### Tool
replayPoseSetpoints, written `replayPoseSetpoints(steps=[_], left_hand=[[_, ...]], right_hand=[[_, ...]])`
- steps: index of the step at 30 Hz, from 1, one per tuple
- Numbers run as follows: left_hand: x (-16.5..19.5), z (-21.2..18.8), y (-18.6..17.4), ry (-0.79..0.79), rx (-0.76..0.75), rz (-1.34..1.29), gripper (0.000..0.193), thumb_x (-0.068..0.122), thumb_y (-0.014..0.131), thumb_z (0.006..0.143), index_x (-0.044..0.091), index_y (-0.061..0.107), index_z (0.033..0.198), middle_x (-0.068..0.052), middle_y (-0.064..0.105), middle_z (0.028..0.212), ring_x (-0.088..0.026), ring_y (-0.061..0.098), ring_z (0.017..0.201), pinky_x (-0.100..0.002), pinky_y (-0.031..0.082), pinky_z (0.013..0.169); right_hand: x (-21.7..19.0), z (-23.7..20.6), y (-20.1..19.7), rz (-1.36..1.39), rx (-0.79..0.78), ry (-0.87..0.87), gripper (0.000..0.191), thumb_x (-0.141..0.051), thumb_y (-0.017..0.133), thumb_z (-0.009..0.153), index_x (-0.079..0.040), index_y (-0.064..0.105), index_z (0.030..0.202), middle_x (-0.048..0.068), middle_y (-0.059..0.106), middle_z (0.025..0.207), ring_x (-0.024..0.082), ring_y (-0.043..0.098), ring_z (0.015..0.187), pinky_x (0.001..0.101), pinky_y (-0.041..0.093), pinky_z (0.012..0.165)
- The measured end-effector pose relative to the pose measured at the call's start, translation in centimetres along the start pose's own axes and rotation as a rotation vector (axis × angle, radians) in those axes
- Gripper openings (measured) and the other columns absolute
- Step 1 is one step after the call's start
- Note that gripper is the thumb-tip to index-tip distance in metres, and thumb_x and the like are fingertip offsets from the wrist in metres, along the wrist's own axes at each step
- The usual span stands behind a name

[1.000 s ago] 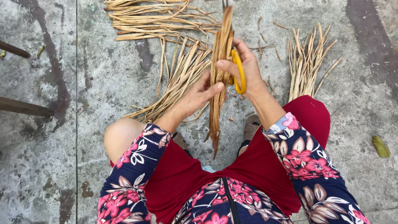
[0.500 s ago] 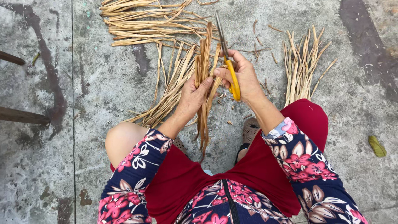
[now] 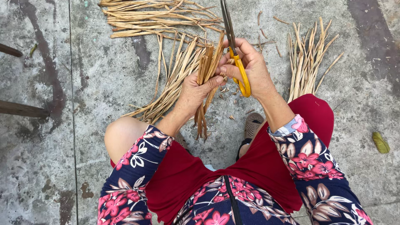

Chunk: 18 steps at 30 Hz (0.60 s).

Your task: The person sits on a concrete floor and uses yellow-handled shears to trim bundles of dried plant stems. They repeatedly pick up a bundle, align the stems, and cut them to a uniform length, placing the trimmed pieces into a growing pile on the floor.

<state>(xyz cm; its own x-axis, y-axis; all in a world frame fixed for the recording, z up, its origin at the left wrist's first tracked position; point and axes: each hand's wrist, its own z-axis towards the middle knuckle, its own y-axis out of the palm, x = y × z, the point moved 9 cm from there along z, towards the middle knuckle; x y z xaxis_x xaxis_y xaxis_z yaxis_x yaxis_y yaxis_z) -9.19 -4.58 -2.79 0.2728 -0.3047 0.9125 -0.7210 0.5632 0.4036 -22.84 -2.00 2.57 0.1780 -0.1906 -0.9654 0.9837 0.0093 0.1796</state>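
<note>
left hand (image 3: 193,91) grip: wraps tight round the bundle of dry strips (image 3: 205,83), now lower and nearer the knees | right hand (image 3: 250,68) grip: fingers through the yellow scissors (image 3: 237,62), blades now up | small cut bits (image 3: 229,93) lie on the floor (image 3: 104,83)

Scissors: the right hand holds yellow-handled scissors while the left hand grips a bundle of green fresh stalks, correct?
Not quite. In the head view the stalks in the left hand are dry and tan-brown, not green and fresh. The rest holds: the right hand holds the yellow-handled scissors.
</note>
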Motion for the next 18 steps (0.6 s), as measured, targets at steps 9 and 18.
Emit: replayPoseSetpoints(steps=[9,18], left_hand=[[-2.5,0.2,-1.2,-0.119,0.069,-0.072,0.022,0.016,0.079,0.092,0.008,0.075,0.112,0.004,0.067,0.088,-0.005,0.054,0.071,-0.019,0.043,0.061],[0.7,0.5,-3.5,0.036,0.236,-0.096,0.022,0.02,0.08,0.091,0.01,0.072,0.109,0.005,0.067,0.083,-0.005,0.059,0.069,-0.021,0.044,0.058]], right_hand=[[0.4,-0.3,-0.3,0.034,0.073,-0.019,0.053,-0.002,0.075,0.096,-0.008,0.054,0.143,0.003,0.065,0.103,0.009,0.063,0.093,0.0231,0.054,0.082],[0.2,-1.0,-0.2,-0.272,0.092,-0.046,0.065,-0.019,0.082,0.096,-0.01,0.047,0.149,0.003,0.062,0.114,0.011,0.06,0.1,0.0272,0.054,0.092]])
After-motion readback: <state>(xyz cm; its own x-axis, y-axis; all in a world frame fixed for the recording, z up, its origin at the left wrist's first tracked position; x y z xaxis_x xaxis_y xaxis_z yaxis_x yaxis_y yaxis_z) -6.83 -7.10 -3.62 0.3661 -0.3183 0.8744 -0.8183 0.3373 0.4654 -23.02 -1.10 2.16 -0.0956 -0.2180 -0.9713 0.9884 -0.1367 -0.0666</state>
